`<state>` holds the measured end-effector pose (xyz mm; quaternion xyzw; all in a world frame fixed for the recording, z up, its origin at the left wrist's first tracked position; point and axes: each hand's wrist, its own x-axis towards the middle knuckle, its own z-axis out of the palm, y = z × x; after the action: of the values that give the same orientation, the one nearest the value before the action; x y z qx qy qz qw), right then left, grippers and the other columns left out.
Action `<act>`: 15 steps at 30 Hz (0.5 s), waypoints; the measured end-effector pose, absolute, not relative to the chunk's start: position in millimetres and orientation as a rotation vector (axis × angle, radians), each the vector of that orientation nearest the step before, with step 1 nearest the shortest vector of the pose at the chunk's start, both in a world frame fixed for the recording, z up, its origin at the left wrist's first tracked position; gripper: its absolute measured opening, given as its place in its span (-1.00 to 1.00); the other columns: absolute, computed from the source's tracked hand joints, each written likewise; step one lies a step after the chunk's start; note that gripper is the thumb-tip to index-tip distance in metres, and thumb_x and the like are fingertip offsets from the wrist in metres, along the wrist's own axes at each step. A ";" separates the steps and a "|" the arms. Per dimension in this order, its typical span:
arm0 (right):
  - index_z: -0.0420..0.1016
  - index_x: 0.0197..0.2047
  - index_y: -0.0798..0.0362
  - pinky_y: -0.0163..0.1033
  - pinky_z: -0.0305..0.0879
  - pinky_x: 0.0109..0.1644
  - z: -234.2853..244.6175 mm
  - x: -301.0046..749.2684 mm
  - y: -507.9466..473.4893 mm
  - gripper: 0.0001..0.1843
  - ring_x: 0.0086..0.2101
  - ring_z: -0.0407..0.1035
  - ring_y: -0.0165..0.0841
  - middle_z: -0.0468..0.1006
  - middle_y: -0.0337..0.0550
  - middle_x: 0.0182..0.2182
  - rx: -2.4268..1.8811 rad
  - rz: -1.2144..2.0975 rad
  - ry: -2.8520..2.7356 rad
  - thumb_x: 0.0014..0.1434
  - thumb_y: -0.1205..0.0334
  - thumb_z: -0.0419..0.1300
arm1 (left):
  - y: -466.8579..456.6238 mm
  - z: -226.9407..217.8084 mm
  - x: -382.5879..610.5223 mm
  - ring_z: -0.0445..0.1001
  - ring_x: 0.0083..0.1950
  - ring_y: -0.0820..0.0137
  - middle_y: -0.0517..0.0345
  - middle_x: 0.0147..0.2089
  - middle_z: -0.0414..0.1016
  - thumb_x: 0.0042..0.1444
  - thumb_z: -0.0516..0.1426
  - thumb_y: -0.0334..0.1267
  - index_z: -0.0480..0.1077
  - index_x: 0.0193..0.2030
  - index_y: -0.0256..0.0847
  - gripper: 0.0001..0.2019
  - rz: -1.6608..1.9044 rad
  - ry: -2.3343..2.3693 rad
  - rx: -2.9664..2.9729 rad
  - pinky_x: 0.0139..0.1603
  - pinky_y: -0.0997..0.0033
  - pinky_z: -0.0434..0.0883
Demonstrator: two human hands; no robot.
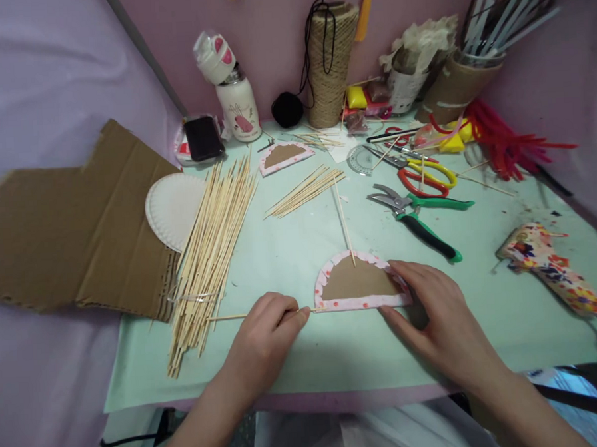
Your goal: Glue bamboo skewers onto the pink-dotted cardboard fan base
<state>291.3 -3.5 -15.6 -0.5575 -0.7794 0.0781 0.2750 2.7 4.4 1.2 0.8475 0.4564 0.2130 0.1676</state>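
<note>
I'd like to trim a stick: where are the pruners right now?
In the head view, the pruners lie right of centre, just in front of the red and yellow scissor handles and beyond the right hand.

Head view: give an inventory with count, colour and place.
Semicircles: two, brown with pink edging, front and back
Sticks: many, tan, mainly left
Plate: one, white, partly under sticks
Cardboard: unclear count, brown, left
Bottle: one, white, back left
Block: one, black, beside bottle
Twine: one cone, tan, back
Cord ball: one, black, by twine
Pots: two, white and brown, back right
Pipe cleaners: many, red, back right
Packets: several, mostly yellow, back
Scissors: at least two, red and yellow, right
Pruners: one, green and black, right
Protractor: one, clear, by scissors
Glue gun: one, flowered, right
Tassels: two, yellow, top
Table: one, green, centre
Left hand: one, bare, holding stick
Right hand: one, bare, on front semicircle
</note>
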 end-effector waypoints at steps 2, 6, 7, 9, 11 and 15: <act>0.22 0.24 -0.01 0.11 0.27 0.10 -15.5 291.1 -3.5 -0.42 0.04 0.35 -0.04 0.47 0.05 0.06 -1.502 0.215 -2.092 0.20 0.05 0.19 | 4.1 0.7 2.5 0.38 -0.21 0.36 0.14 -0.25 0.46 0.33 0.00 -0.30 0.43 -0.14 -0.12 -0.83 0.591 1.306 2.381 -0.17 0.33 0.38; 0.22 0.24 -0.01 0.11 0.26 0.10 -15.0 290.1 -3.2 -0.43 0.03 0.35 -0.04 0.47 0.05 0.05 -1.503 0.209 -2.095 0.21 0.06 0.19 | 3.8 -0.2 2.0 0.38 -0.21 0.36 0.15 -0.25 0.45 0.33 0.02 -0.28 0.43 -0.14 -0.12 -0.85 0.600 1.316 2.349 -0.17 0.34 0.37; 0.22 0.24 0.00 0.11 0.26 0.10 -15.0 290.0 -3.2 -0.44 0.03 0.35 -0.04 0.47 0.05 0.05 -1.504 0.207 -2.096 0.21 0.06 0.19 | 3.8 -0.2 1.9 0.38 -0.21 0.36 0.15 -0.25 0.45 0.33 0.02 -0.29 0.43 -0.14 -0.12 -0.85 0.601 1.310 2.353 -0.17 0.34 0.37; 0.22 0.24 0.00 0.11 0.26 0.10 -14.9 290.0 -3.2 -0.44 0.03 0.35 -0.04 0.47 0.06 0.04 -1.503 0.202 -2.099 0.21 0.06 0.19 | 4.1 0.1 1.8 0.37 -0.21 0.36 0.14 -0.25 0.45 0.33 0.02 -0.30 0.43 -0.15 -0.13 -0.85 0.599 1.296 2.370 -0.16 0.34 0.37; 0.22 0.24 0.01 0.11 0.26 0.10 -15.0 290.3 -3.4 -0.43 0.03 0.35 -0.03 0.47 0.07 0.04 -1.501 0.202 -2.101 0.21 0.06 0.19 | 4.2 0.6 1.8 0.37 -0.21 0.36 0.14 -0.24 0.45 0.33 0.02 -0.31 0.43 -0.15 -0.13 -0.84 0.599 1.291 2.387 -0.16 0.34 0.37; 0.20 0.25 0.00 0.13 0.26 0.10 -14.7 290.9 -3.7 -0.42 0.03 0.35 -0.02 0.47 0.07 0.05 -1.499 0.212 -2.101 0.21 0.06 0.20 | 3.4 0.5 1.5 0.38 -0.21 0.36 0.15 -0.25 0.46 0.33 0.02 -0.29 0.42 -0.15 -0.12 -0.84 0.591 1.315 2.344 -0.16 0.34 0.37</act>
<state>290.9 -3.7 -14.7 -0.5569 -0.7806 0.0789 0.2727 1.5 3.4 0.5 0.8357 0.4689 0.2105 0.1937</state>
